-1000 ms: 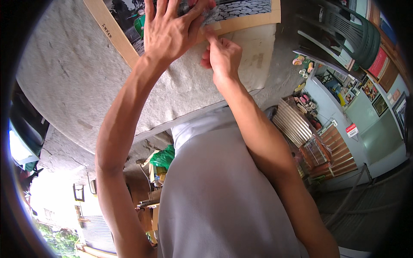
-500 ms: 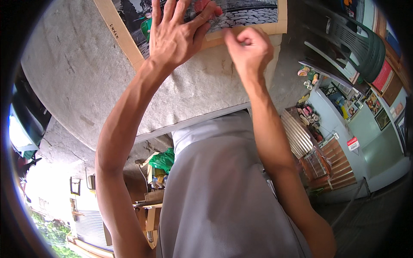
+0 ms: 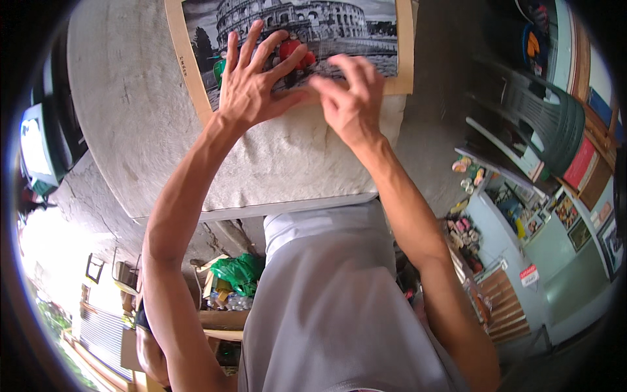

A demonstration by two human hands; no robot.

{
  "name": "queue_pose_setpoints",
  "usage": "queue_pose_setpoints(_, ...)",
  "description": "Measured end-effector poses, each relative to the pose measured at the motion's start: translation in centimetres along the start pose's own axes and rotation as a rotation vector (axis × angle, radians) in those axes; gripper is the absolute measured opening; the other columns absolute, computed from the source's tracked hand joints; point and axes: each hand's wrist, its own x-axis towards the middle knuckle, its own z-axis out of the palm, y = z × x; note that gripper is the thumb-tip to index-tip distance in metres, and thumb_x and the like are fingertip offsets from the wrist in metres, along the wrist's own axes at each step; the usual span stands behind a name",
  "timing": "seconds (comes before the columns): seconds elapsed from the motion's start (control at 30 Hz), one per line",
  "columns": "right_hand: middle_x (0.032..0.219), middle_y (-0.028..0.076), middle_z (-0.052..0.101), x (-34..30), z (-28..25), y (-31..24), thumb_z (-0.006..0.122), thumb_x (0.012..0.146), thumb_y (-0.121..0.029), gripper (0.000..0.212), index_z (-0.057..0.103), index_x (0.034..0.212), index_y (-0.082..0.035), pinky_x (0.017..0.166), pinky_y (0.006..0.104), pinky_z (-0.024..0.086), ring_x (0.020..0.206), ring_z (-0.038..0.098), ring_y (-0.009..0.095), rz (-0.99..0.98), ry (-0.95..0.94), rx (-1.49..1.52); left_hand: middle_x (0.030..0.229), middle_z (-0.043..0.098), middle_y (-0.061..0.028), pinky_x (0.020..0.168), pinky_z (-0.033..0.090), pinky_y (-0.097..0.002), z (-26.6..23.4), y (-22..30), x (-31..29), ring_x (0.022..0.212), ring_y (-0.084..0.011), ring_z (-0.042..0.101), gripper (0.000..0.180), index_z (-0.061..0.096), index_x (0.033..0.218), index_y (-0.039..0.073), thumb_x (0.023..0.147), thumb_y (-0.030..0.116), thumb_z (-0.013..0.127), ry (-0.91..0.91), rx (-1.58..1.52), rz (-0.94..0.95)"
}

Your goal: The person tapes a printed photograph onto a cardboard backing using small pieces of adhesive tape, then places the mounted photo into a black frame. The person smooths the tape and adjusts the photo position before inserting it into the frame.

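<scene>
A black-and-white print of an old round arena (image 3: pixel 359 25), with red and green patches of colour, lies on a tan board (image 3: pixel 405 59) whose border shows around it. My left hand (image 3: pixel 251 91) rests on the lower left part of the print, fingers spread. Close to the lower edge, my right hand (image 3: pixel 354 98) hovers at or just above the print, its fingers loosely bent and apart, slightly blurred. I see nothing held in it. Whether its fingertips touch the surface cannot be made out. Under the board is a table covered in greyish cloth (image 3: pixel 274 160).
Stacked dark green plastic chairs (image 3: pixel 545 121) stand at the right. A green plastic bag (image 3: pixel 238 273) sits among boxes below the table's near edge. At the lower left, part of a person (image 3: pixel 150 356) shows behind my left arm. Footwear (image 3: pixel 465 232) is piled at the right.
My right hand has gone from a closed curl to loosely parted fingers and moved left, over the print's lower edge. My left hand stays spread on the print. The view has shifted, showing more of the print.
</scene>
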Motion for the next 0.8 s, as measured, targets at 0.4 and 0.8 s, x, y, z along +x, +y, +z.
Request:
queue_pose_setpoints(0.4,0.128,0.012,0.058,2.1,0.8,6.7,0.055,0.092,-0.019,0.035,0.067,0.124,-0.014,0.100,0.0476,0.036,0.115,0.051,0.028,-0.632,-0.299,0.171,0.144,0.050,0.0000,0.121,0.015,-0.0572,0.0,7.4,-1.2,0.145,-0.0318,0.031,0.051,0.060,0.135,0.038,0.086,0.035,0.071,0.071,0.436,-0.436)
queue_pose_setpoints(0.8,0.148,0.010,0.050,7.8,-3.7,18.9,0.055,0.097,-0.033,0.040,0.065,0.130,-0.013,0.120,0.0540,0.016,0.143,0.037,0.027,-0.776,-0.437,0.249,0.103,0.069,0.0035,0.114,0.022,-0.0539,7.1,15.4,2.2,0.121,-0.0253,0.054,0.017,0.076,0.097,0.023,0.082,0.029,0.074,0.533,0.664,-1.090)
